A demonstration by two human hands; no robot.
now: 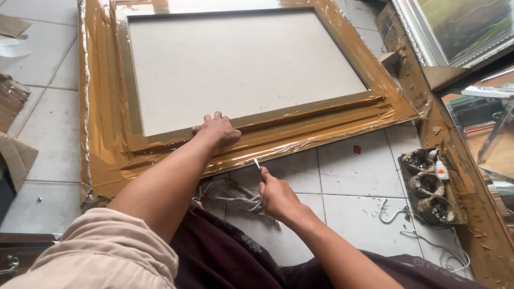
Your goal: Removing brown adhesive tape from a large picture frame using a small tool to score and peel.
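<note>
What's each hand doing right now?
Left hand: open, pressed flat on the gold frame.
Right hand: closed on a small blade at the frame's edge.

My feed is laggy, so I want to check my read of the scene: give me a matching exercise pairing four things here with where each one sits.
Things:
1. left hand
2. right hand
3. grey crumpled rag
4. dark tray with three round cups

Places:
A. on the white tiles at far right, beside the wooden beam
B. flat on the lower rail of the large gold plastic-wrapped picture frame
C. on the tiles just below the frame's lower edge, by the person's lap
D. gripping a thin metal blade pointed at the frame's lower edge

Pairs: 1-B, 2-D, 3-C, 4-A
</note>
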